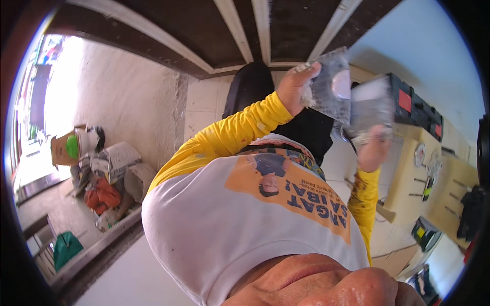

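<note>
The person's left hand (295, 87) is gripping a flat grey trowel (332, 86) smeared with white plaster, fingers clamped on its edge. The right hand (374, 149) is closing around a second metal trowel (371, 108), held just beside the first, raised ahead of the yellow-sleeved, white-fronted shirt (240, 214).

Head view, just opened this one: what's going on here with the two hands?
A person in a white shirt with yellow sleeves looks down at their own raised hands. The left hand has its grip on a flat grey metal blade smeared with white paste. The right hand holds a second flat grey metal blade close beside it; whether the two blades touch is unclear. A black and red toolbox lies on the pale floor beyond.
</note>
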The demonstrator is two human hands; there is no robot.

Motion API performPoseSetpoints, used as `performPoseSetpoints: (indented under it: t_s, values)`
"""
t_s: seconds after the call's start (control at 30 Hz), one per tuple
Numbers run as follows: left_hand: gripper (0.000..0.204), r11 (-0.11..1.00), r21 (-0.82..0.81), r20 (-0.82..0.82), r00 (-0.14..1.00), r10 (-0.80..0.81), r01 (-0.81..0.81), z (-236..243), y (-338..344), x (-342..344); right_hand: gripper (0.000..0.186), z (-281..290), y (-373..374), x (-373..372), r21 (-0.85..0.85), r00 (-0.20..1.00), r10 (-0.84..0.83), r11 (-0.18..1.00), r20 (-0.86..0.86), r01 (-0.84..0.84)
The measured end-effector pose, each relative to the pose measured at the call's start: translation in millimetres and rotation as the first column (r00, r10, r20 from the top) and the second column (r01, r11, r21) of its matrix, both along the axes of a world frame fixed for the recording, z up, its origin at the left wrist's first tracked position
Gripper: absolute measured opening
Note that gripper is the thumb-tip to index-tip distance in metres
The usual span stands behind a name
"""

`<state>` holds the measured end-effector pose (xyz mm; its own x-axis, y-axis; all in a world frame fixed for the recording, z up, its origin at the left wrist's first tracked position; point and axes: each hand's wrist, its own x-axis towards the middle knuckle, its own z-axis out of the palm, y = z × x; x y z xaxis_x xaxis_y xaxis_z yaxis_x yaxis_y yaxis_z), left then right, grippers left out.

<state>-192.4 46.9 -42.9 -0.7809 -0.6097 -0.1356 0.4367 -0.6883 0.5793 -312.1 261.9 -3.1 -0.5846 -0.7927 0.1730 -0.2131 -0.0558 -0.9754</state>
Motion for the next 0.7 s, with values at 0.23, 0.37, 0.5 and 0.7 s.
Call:
performPoseSetpoints:
  t_s: [0.23, 0.37, 0.5, 0.7]
  values:
    - [0.038, 0.504, -0.858, 0.015, 0.976, 0.218, -0.099, 41, -18, 27, 0.038, -4, -9, -7, -0.003, 0.896, 0.042, 0.999, 0.442, -0.046]
    - [0.039, 0.014, -0.983, -0.183, 0.982, 0.054, -0.184, 35, -9, 15, 0.031, -2, -15, -4, -0.272, 0.168, 0.254, 0.957, 0.952, 0.097]
    - [0.04, -0.058, -0.984, -0.157, 0.976, -0.154, -0.167, 31, 6, 18, 0.025, -15, -24, 5, -0.347, 0.046, 0.344, 0.934, 0.938, 0.086]
    - [0.053, -0.219, -0.975, -0.032, 0.997, -0.074, -0.047, 37, -7, 39, 0.037, -6, -31, 5, -0.165, 0.058, 0.156, 0.959, 0.986, 0.232]
